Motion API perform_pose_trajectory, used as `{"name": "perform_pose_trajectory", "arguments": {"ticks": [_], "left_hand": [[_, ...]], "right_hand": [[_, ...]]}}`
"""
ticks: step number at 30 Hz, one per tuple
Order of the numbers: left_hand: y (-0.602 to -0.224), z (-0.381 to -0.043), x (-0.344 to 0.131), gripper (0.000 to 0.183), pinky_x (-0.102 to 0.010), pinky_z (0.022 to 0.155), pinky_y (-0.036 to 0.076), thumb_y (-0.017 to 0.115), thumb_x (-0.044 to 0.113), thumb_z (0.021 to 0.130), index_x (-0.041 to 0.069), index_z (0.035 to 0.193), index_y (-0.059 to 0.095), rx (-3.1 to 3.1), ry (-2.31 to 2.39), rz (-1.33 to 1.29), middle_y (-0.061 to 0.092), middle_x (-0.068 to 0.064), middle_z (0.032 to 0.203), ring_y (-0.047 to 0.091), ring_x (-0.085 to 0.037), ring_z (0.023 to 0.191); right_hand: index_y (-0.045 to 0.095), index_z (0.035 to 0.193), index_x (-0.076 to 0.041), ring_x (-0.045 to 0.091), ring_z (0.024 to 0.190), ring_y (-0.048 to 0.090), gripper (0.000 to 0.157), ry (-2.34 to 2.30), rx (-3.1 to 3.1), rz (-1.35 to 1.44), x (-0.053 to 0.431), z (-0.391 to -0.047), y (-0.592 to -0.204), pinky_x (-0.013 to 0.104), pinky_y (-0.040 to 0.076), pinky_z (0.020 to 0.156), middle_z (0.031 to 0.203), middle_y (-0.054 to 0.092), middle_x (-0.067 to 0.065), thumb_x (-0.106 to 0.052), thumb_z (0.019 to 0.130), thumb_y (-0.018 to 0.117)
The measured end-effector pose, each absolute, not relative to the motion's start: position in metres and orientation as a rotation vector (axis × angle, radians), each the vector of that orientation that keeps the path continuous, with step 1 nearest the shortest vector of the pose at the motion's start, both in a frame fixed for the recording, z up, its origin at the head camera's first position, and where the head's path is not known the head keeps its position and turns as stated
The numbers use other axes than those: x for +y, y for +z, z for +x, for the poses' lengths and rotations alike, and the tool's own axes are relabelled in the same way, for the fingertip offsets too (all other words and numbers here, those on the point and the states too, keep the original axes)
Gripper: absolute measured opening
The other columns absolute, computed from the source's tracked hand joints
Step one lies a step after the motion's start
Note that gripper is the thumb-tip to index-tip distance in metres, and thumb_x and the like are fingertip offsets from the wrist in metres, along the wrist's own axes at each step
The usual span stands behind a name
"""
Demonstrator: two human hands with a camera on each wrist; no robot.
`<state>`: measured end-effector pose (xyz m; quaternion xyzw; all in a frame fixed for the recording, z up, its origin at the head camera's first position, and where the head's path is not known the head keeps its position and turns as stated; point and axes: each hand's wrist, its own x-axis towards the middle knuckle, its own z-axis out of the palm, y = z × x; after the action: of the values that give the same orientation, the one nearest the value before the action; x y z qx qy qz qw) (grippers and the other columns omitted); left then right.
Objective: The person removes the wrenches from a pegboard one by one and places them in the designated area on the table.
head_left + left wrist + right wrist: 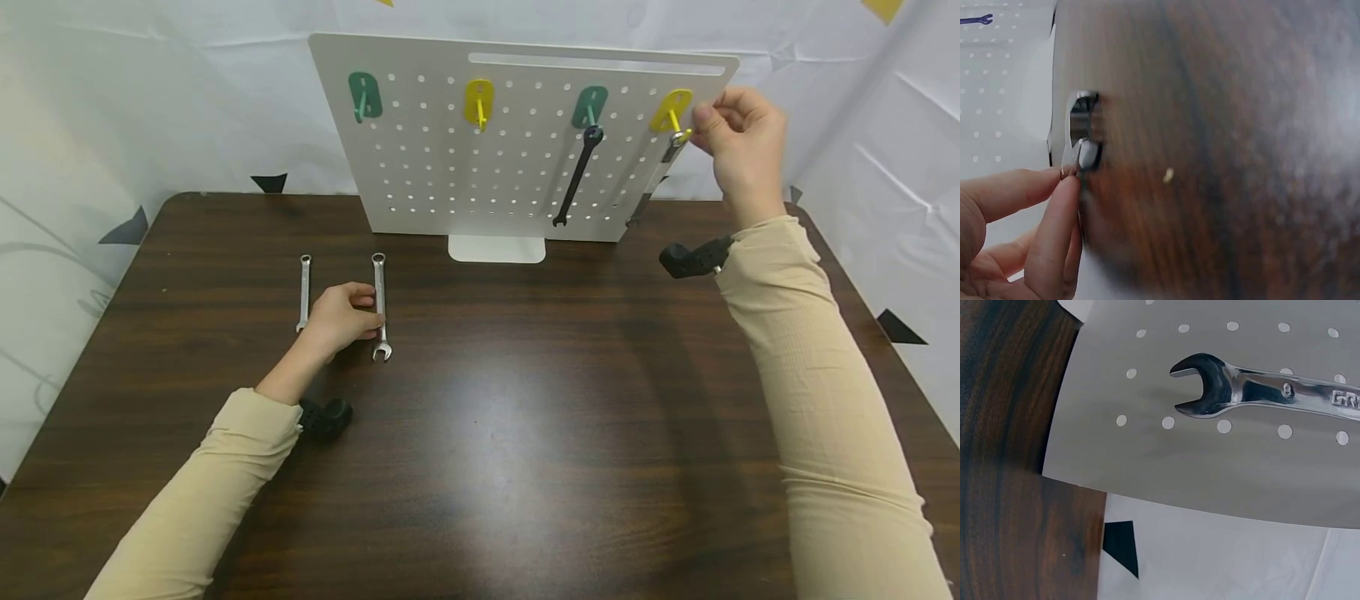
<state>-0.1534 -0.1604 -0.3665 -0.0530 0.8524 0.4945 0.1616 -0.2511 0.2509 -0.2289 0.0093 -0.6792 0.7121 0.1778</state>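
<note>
My left hand (341, 317) pinches a silver combination wrench (380, 292) between thumb and fingers at the table's left side. Its shiny open end (1085, 134) sticks out past the fingertips in the left wrist view. At the pegboard's upper right, my right hand (750, 150) has its fingers curled, with thumb and fingertips at the ring end of another silver wrench (654, 179). That ring is on a yellow hook (672, 112). The right wrist view shows this wrench's open end (1210, 387), marked 8, in front of the board; the right fingers are out of that view.
A white pegboard (420, 183) stands at the table's back edge. A black wrench (576, 179) hangs from a green hook (590, 107). Another green hook (365, 94) and a yellow hook (478, 104) hold nothing. A smaller silver wrench (304, 287) lies left of my left hand.
</note>
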Motion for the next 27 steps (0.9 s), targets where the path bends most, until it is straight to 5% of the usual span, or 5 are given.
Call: {"name": "perform_pose_trajectory", "arguments": {"ticks": [27], "left_hand": [[-0.347,-0.165,-0.141,0.047,-0.038,0.09,0.053,0.056,0.008,0.092,0.0,0.137,0.046,2.576,1.471,0.027,0.053,-0.022,0.134,0.057,-0.033,0.12]], "right_hand": [[0.061,0.076,-0.009,0.005,0.068,0.063,0.014,1.998,-1.939,0.025,0.251,-0.25,-0.229,0.01,0.056,0.066,0.07,0.066,-0.004,-0.001,0.087,0.064]]}}
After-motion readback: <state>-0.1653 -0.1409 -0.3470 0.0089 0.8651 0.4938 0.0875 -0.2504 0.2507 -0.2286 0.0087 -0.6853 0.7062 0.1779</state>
